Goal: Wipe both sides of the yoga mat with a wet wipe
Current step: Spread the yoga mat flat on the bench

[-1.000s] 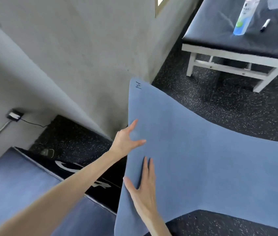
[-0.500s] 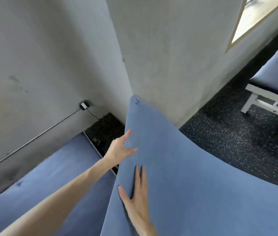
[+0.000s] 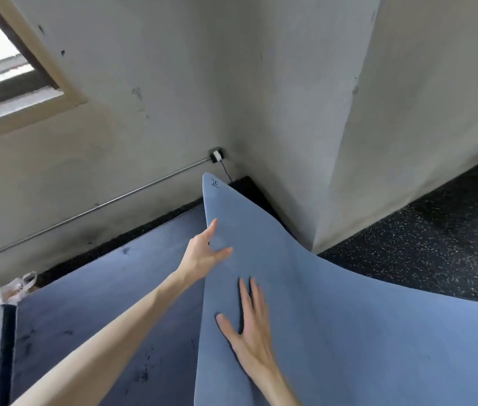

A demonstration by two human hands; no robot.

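The light blue yoga mat (image 3: 349, 332) is lifted off the floor, its marked corner pointing up toward the wall corner. My left hand (image 3: 204, 254) grips the mat's left edge, thumb on the front face and forefinger along the edge, the other fingers hidden behind it. Lower down, my right hand (image 3: 251, 329) lies flat on the front face with fingers spread, holding nothing. No wet wipe is in view.
A darker blue floor mat (image 3: 91, 312) lies below on the left. Grey walls and a pillar corner (image 3: 337, 171) stand close ahead, with a metal conduit and socket (image 3: 216, 156). A dark pole with frayed cloth (image 3: 3, 332) stands at the left. Black speckled floor (image 3: 425, 244) is to the right.
The view has swung left: the padded table and bottle are out of sight, the window and floor mat have come in. Both hands keep their places on the raised mat.
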